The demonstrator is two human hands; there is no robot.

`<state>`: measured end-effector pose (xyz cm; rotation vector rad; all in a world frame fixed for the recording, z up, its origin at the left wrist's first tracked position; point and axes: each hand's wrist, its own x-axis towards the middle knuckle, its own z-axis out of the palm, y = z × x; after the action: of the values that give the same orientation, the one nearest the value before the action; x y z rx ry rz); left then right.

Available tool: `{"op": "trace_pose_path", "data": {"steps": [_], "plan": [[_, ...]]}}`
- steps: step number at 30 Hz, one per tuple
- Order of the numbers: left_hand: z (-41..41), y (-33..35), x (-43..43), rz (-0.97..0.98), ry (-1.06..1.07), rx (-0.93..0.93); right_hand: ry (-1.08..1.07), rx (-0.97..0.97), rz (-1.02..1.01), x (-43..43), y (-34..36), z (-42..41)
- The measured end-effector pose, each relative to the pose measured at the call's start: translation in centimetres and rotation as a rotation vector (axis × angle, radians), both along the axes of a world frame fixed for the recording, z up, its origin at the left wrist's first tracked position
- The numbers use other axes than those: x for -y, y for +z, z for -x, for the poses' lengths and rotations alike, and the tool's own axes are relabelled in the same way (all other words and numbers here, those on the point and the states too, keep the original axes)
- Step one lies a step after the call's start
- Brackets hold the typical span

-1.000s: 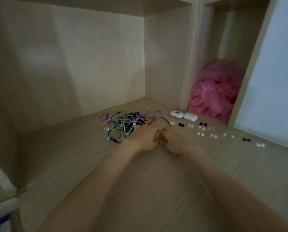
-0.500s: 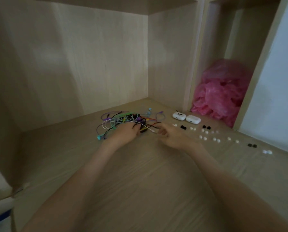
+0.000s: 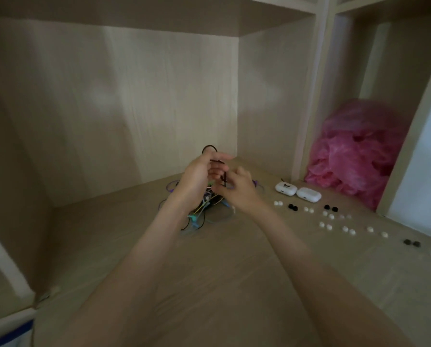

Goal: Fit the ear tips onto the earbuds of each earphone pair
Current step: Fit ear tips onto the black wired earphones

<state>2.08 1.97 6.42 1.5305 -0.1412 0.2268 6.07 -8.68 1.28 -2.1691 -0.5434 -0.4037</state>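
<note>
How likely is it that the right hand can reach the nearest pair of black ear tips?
Probably yes. The black ear tips lie on the bare shelf to the right of the right hand, with nothing between. But that hand pinches a black cable, so it must let go first.

A black cable (image 3: 225, 180) between left hand (image 3: 198, 176) and right hand (image 3: 240, 190) (earphone tangle (image 3: 202, 211) beneath)

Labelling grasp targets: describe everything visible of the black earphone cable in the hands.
The black earphone cable is a thin, dark, flexible-looking cord. It is held up above the wooden surface, arching in a small loop over the left hand, which holds it, then running straight down between both hands, where the right hand pinches it. Lower down it vanishes into the coloured cable tangle. Its earbuds cannot be made out.
</note>
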Motion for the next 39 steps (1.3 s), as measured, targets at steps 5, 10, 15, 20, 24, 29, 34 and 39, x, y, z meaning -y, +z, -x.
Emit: {"op": "trace_pose_path", "data": {"steps": [5,10,15,20,24,29,34,39], "plan": [[0.0,2.0,-2.3,0.01,0.074,0.146,-0.12,0.056,0.07,-0.4,-0.1,-1.4],[0.1,3.4,-5.4,0.04,0.197,0.314,-0.301,-0.063,0.346,0.4,-1.9,-3.1],[-0.2,3.0,-7.2,-0.265,0.288,0.284,-0.188,-0.182,0.205,0.5,-1.2,-2.4],[0.9,3.4,-6.4,-0.203,0.239,0.149,0.118,-0.253,-0.442,-1.6,0.8,-1.0],[1.8,3.9,-5.5,0.136,-0.007,0.027,0.265,-0.217,-0.401,-2.9,2.9,0.6],[2.2,4.5,-5.2,0.403,-0.158,-0.002,0.426,-0.307,-0.098,-3.4,4.3,2.4],[2.8,5.3,-6.4,0.33,-0.189,-0.061,0.514,-0.455,0.072,-2.2,2.6,2.8],[3.2,4.3,-8.2,-0.622,0.001,-0.084,0.365,-0.379,0.343,-2.0,1.6,2.5]]}}
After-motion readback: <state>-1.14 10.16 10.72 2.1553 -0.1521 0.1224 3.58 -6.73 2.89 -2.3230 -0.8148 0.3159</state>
